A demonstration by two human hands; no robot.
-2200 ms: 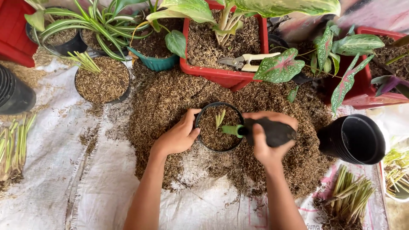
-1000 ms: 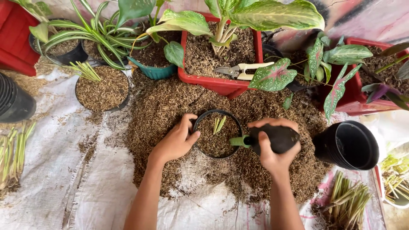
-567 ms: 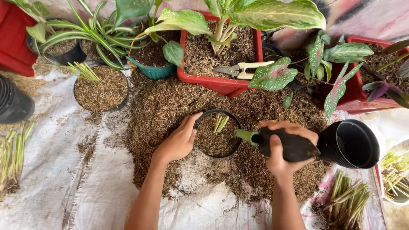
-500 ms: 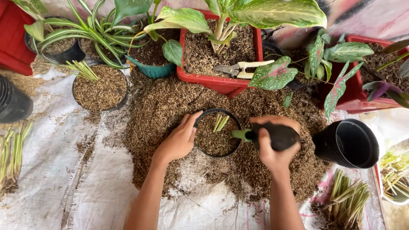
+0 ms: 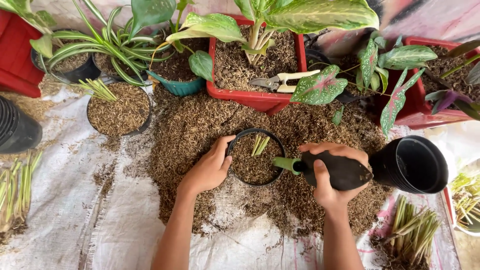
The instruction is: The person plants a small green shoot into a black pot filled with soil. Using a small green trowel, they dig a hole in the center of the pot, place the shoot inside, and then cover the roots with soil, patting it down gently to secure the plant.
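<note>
A small black pot (image 5: 255,159) filled with brown husk mix stands in the middle of a husk pile (image 5: 195,130); a short green cutting (image 5: 259,144) sticks up near its far rim. My left hand (image 5: 210,169) cups the pot's left side. My right hand (image 5: 330,182) is closed on the black handle of a garden trowel (image 5: 340,171), whose green neck (image 5: 286,163) points at the pot's right rim. The trowel's blade is hidden in the husk beside the pot.
An empty black pot (image 5: 412,164) lies on its side right of my right hand. A filled pot with a cutting (image 5: 120,107) stands at left. Red planters (image 5: 257,97), pruning shears (image 5: 282,81) and leafy plants line the back. Bundles of cuttings (image 5: 412,235) lie on the white sheet (image 5: 60,200).
My right hand has kept working the trowel beside the pot, shifting right, back left, and now slightly right again. My left hand has stayed on the pot's left side.
</note>
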